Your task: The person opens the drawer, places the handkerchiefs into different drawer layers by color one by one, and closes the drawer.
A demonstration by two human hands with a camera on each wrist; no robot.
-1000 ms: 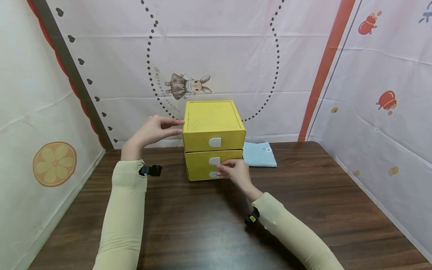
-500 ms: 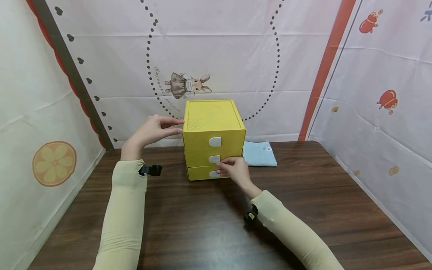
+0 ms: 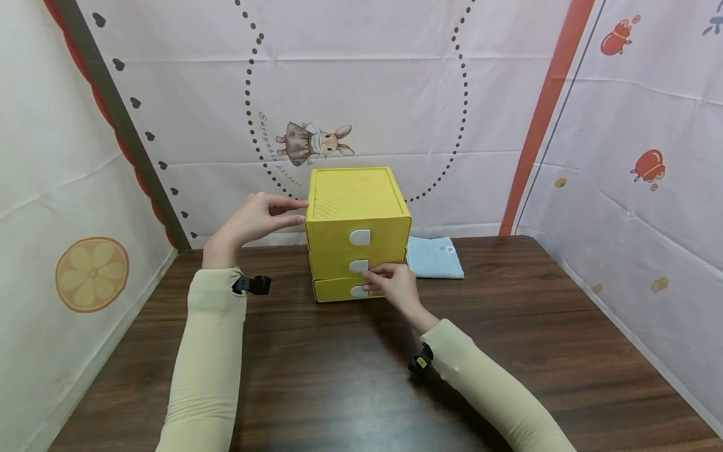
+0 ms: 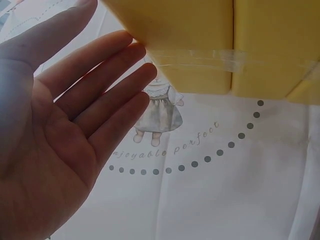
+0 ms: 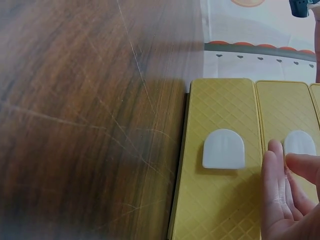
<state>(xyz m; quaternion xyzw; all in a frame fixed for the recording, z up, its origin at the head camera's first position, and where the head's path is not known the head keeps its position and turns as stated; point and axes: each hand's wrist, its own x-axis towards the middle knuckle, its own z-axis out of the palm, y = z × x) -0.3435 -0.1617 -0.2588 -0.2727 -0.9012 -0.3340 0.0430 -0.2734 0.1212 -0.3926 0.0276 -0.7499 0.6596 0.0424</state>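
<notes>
A yellow three-drawer box (image 3: 359, 193) stands at the back of the table, each front bearing a white tab handle. My left hand (image 3: 254, 218) is at its upper left side, fingers nearly straight. In the left wrist view the fingertips (image 4: 139, 49) come right up to the yellow side. My right hand (image 3: 394, 289) is at the lower fronts. Its thumb and fingers pinch the edge of the middle drawer's handle (image 5: 299, 143), partly covering it. The bottom handle (image 5: 224, 149) shows whole in the right wrist view. All drawers look pushed in.
A folded light blue cloth (image 3: 435, 258) lies behind and right of the box. The dark wooden table (image 3: 316, 376) reaches back to a printed white curtain (image 3: 361, 94), with more curtain at both sides. Clear tape (image 4: 200, 61) runs along the box's side.
Between one second and half a second ago, the middle drawer slid back slightly and the gap under the top drawer closed. The right hand moved with it. The left hand has kept its place.
</notes>
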